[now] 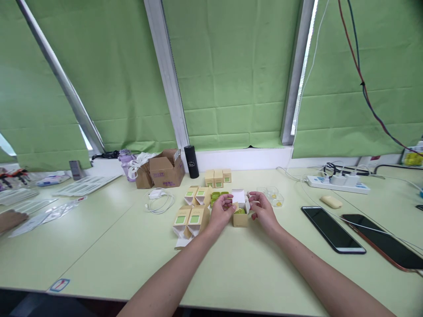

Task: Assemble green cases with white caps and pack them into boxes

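Observation:
A small tan cardboard box point(240, 221) stands upright with its white-lined lid point(238, 196) raised at the back. Inside it a yellow-green item point(240, 211) shows, its kind hard to make out. My left hand point(221, 213) grips the box's left side flap between thumb and fingers. On the other side, my right hand point(263, 212) has its curled fingers apart, the tips at the white right flap. Behind my left hand lies a green compartment tray point(215, 196), partly hidden. A clear plastic tray point(276, 198) with small yellow bits rests beyond my right hand.
Several tan boxes with green windows point(181, 219) stand at left, and smaller closed ones point(218, 178) farther back. A white charger cable point(160, 200), brown carton point(167, 169), black bottle point(191, 162), power strip point(339, 184) and two phones point(333, 229) surround them. Another person's hand point(13, 220) is far left.

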{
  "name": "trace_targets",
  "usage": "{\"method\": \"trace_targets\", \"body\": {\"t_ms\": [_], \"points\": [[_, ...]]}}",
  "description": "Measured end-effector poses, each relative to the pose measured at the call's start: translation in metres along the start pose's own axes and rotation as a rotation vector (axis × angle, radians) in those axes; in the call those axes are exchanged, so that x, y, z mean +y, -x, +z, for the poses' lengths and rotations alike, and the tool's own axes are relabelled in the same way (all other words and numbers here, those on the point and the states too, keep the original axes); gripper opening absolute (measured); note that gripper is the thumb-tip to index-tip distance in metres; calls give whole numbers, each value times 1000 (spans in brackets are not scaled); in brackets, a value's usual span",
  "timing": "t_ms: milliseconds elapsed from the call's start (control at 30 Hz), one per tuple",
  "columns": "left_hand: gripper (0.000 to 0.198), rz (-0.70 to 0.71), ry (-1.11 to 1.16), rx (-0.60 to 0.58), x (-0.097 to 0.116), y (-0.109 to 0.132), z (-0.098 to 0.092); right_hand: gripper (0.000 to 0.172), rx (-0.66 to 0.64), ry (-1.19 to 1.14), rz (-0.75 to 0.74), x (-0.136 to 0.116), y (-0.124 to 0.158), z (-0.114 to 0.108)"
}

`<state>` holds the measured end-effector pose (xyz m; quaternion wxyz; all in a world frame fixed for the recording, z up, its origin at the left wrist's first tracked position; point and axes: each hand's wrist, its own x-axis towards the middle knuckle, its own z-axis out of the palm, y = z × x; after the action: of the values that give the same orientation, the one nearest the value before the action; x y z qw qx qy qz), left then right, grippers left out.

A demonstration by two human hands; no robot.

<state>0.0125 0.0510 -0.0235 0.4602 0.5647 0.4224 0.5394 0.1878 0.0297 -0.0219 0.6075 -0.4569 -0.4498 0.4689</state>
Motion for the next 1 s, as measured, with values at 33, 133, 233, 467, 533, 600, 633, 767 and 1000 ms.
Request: {"method": "trace_targets", "body": {"t_ms": [33,133,233,467,533,600,633,767,1000], "points": [[37,-4,-5,2,1,1,0,52,-7,2,7,0,0,0],[36,-6,-15,3,3,2,2,53,-23,7,21,-1,1,0],[36,1,-3,-5,4,3,2,53,-28,9,33,0,1,1],[38,-13,3,-1,4,2,3,55,-35,7,30,4,1,2],[38,-11,9,-6,5,2,3,55,-44,14,25,4,1,2],[38,-7,13,-9,5,3,3,55,-54,19,25,5,1,2],[38,-6,13,-10,5,3,3,55,-58,20,26,5,1,2],[39,-3,20,-17,3,2,2,55,-71,26,35,6,2,3],[39,14,10,-9,3,2,3,57,-79,55,39,8,3,3]]}}
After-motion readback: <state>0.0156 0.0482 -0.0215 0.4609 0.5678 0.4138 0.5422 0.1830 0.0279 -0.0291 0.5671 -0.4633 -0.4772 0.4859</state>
